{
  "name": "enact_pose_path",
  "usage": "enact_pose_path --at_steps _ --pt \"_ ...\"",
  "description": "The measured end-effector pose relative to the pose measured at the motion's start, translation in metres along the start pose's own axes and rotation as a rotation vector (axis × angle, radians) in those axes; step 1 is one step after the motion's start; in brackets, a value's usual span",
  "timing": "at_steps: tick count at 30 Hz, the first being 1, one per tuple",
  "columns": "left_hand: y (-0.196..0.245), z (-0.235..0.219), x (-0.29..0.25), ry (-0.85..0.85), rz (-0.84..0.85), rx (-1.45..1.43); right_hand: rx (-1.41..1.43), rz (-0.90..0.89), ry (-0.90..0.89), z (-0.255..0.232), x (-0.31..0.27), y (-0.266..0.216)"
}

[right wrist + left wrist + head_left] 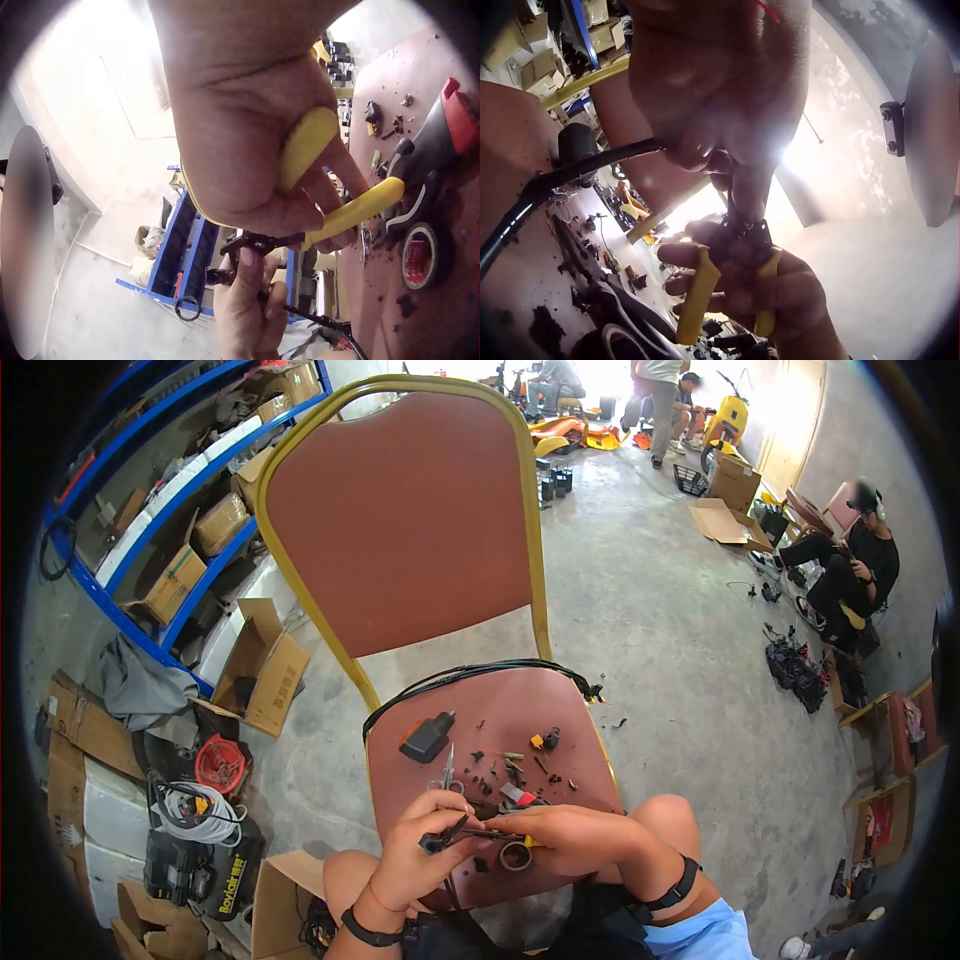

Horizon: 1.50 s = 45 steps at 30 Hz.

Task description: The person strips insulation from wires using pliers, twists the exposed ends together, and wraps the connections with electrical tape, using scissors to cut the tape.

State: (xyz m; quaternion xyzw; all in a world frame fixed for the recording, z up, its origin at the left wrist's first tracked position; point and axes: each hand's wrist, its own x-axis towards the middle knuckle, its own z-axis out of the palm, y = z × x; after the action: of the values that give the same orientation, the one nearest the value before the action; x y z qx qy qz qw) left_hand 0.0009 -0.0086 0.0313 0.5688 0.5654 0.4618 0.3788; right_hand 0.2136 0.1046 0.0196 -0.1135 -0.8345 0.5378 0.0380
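Over the near edge of a brown chair seat [575, 725], my left hand [420, 850] pinches a black cable [607, 160] between thumb and fingers. My right hand [575, 835] grips yellow-handled pliers [360, 214], the handles spread apart in its palm. Their dark head meets the cable end right at the left thumb, in the right wrist view. A roll of black tape [424, 256] lies on the seat beside the hands. Near it are black-and-grey-handled pliers [403, 191] and a red-and-grey tool [446, 124]. Scissors [449, 768] lie farther left.
An orange-and-black device [428, 737], small black scraps and a yellow connector [550, 740] lie on the seat. Black cables [470, 672] run along its back. Blue shelving [215, 575] and cartons stand left. A seated person [850, 575] is at the right; others are far back.
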Motion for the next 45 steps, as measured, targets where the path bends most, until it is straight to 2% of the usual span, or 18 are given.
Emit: enact_pose_path --at_steps 8,11,13,19,22,26,29,32,34,37,41,45 --pt "-0.017 0.003 -0.002 0.030 0.073 -0.049 -0.013 0.044 -0.007 0.001 0.001 -0.002" --pt "-0.014 0.003 -0.001 0.020 0.124 0.042 -0.011 0.049 0.011 0.000 0.000 -0.004" --pt "-0.017 0.003 0.000 0.011 0.124 0.051 -0.030 0.013 0.032 0.002 0.000 0.001" --pt "-0.018 0.004 -0.001 0.043 0.094 -0.044 -0.035 0.080 -0.016 0.001 0.002 -0.003" --pt "-0.014 0.006 -0.002 0.074 0.080 -0.033 0.066 0.079 -0.014 0.004 0.003 -0.001" --pt "-0.006 0.005 0.003 0.143 0.150 0.170 0.015 0.048 0.087 0.004 0.004 -0.001" --pt "0.001 0.005 -0.001 0.228 0.005 0.159 0.029 0.084 0.185 0.001 0.001 0.000" --pt "-0.008 0.006 0.001 0.234 0.027 0.062 0.109 0.073 0.321 0.000 0.000 -0.001" --pt "-0.004 0.004 0.001 0.159 -0.004 0.046 0.158 0.024 0.396 0.003 0.002 0.004" --pt "-0.004 0.001 0.002 0.087 0.001 0.035 0.332 0.084 0.517 0.005 0.005 0.007" --pt "0.002 0.005 0.003 0.074 -0.062 -0.050 0.210 0.087 0.616 0.006 0.007 0.010" --pt "-0.002 0.004 0.004 0.053 -0.045 -0.036 0.134 0.110 0.689 0.008 0.009 0.007"
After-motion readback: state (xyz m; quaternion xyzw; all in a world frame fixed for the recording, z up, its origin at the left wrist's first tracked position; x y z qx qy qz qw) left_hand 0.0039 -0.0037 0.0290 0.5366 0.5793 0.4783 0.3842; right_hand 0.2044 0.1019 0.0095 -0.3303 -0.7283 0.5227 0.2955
